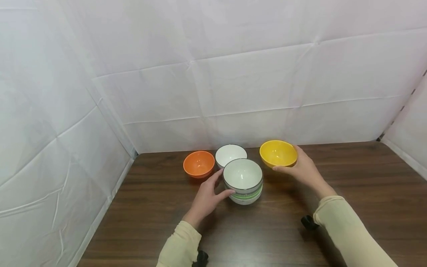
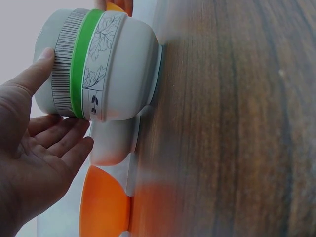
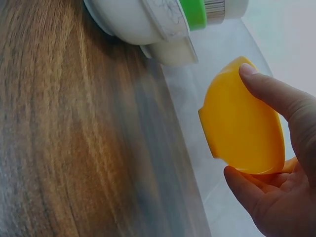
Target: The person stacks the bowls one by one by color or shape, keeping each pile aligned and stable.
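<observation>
In the head view my right hand (image 1: 305, 171) grips the side of a yellow bowl (image 1: 278, 154), thumb on the near side. The right wrist view shows this yellow bowl (image 3: 244, 123) tilted and raised above the tabletop. My left hand (image 1: 207, 197) holds the left side of a stack of white bowls (image 1: 242, 174), with its thumb against the upper part. Seen from the left wrist, the stack (image 2: 128, 64) has a green band, grey stripes and a leaf pattern, and its base rests on the table.
An orange bowl (image 1: 199, 164) sits left of the stack. Behind the stack, a white bowl (image 1: 230, 153) with a dark rim is partly hidden. The brown wooden table (image 1: 150, 211) ends at a white cloth wall (image 1: 247, 85), with more cloth at both sides.
</observation>
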The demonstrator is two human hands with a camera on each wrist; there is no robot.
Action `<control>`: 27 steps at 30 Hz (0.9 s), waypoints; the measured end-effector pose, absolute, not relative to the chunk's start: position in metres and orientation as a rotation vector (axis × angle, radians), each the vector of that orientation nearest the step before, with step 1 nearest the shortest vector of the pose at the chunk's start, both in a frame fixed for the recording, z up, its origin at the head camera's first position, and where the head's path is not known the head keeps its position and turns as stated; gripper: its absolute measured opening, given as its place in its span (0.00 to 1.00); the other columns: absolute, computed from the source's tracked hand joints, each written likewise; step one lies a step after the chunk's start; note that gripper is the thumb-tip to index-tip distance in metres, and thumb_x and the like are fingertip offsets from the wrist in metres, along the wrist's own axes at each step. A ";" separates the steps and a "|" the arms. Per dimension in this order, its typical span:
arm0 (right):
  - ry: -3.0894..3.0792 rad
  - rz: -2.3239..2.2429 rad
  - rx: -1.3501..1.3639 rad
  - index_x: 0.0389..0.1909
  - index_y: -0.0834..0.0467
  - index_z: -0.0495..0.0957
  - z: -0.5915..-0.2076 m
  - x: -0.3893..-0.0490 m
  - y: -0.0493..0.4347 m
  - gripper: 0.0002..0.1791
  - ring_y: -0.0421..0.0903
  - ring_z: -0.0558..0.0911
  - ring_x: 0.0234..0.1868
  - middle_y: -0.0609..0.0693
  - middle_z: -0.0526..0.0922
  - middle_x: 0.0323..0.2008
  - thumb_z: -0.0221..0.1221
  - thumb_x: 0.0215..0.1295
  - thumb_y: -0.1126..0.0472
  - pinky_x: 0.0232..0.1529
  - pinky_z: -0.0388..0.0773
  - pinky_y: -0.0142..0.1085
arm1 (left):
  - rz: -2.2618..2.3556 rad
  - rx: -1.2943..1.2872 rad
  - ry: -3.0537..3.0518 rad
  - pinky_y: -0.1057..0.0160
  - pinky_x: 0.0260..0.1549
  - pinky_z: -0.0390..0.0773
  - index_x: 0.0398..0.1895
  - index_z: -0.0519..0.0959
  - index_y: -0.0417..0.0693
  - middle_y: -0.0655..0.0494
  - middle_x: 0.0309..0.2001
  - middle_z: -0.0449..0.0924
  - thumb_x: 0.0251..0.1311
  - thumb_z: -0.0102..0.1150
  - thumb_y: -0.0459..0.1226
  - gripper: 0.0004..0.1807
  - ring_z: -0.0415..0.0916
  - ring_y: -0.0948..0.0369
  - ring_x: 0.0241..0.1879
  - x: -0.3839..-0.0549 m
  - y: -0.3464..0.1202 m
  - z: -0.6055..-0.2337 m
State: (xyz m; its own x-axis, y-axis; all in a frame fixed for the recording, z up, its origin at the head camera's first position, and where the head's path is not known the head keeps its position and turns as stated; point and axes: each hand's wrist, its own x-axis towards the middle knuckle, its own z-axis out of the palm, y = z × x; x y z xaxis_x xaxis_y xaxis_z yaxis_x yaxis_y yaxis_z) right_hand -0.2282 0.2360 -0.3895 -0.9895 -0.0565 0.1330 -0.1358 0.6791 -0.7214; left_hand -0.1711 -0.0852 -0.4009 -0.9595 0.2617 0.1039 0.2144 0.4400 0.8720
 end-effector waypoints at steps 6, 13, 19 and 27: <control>-2.775 1.225 0.172 0.76 0.65 0.48 -0.382 -0.224 0.232 0.63 0.65 0.68 0.67 0.68 0.64 0.69 0.72 0.52 0.38 0.68 0.65 0.65 | 1.570 0.433 2.637 0.47 0.68 0.70 0.75 0.63 0.45 0.48 0.73 0.66 0.57 0.71 0.46 0.44 0.67 0.50 0.72 -0.171 -0.085 -0.401; -2.763 1.251 0.183 0.77 0.64 0.47 -0.374 -0.222 0.228 0.63 0.64 0.67 0.67 0.68 0.64 0.70 0.72 0.51 0.39 0.68 0.64 0.65 | 1.564 0.416 2.639 0.47 0.68 0.70 0.75 0.63 0.46 0.48 0.73 0.66 0.57 0.71 0.46 0.43 0.66 0.49 0.72 -0.170 -0.085 -0.400; -2.753 1.252 0.177 0.77 0.65 0.46 -0.369 -0.220 0.224 0.64 0.65 0.67 0.68 0.68 0.62 0.71 0.73 0.52 0.40 0.69 0.63 0.65 | 1.567 0.424 2.635 0.47 0.68 0.70 0.74 0.63 0.45 0.48 0.73 0.66 0.57 0.71 0.45 0.43 0.66 0.49 0.72 -0.170 -0.085 -0.399; -2.743 1.250 0.187 0.78 0.64 0.46 -0.361 -0.215 0.219 0.64 0.65 0.67 0.68 0.68 0.62 0.71 0.72 0.52 0.39 0.69 0.65 0.65 | 1.566 0.440 2.641 0.48 0.69 0.69 0.74 0.63 0.45 0.48 0.73 0.66 0.57 0.71 0.45 0.43 0.66 0.50 0.72 -0.170 -0.085 -0.400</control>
